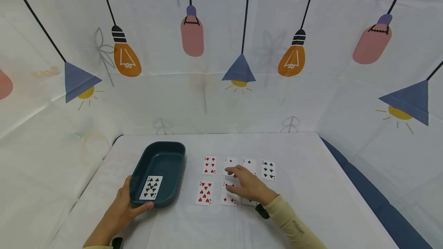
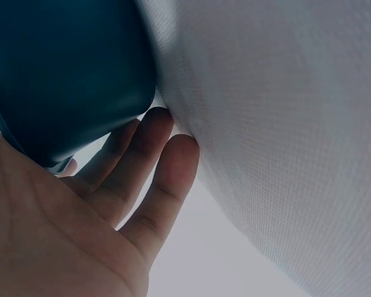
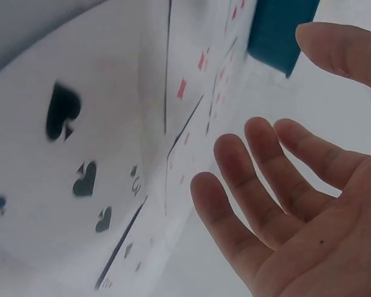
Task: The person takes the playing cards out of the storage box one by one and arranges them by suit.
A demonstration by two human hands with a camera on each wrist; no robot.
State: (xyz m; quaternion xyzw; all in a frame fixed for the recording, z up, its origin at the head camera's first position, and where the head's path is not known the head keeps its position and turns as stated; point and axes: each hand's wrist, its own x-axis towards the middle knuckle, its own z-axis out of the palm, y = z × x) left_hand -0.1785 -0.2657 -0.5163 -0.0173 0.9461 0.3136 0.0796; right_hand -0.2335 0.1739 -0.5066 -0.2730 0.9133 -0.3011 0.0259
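Note:
On the left of the table stands a dark teal tray [image 1: 165, 164] with rounded corners. My left hand [image 1: 119, 208] grips its near-left corner, thumb along the near wall and fingers along the left side. Inside the tray lies a clubs playing card [image 1: 151, 188], face up. My right hand [image 1: 250, 185] hovers over two rows of face-up playing cards, fingers spread and palm bare in the right wrist view. Its fingers overlap a diamonds card [image 1: 228, 201] in the near row and another diamonds card [image 1: 230, 160] behind it. A spades card [image 3: 65, 114] is close beneath the hand, mostly covered in the head view.
Two hearts cards, one far [image 1: 209, 165] and one near [image 1: 204, 193], lie at the left ends of the rows. A clubs card [image 1: 268, 170] ends the far row on the right. White cloth covers the table [image 1: 294, 153]; a lamp-patterned curtain [image 1: 207, 103] hangs around it.

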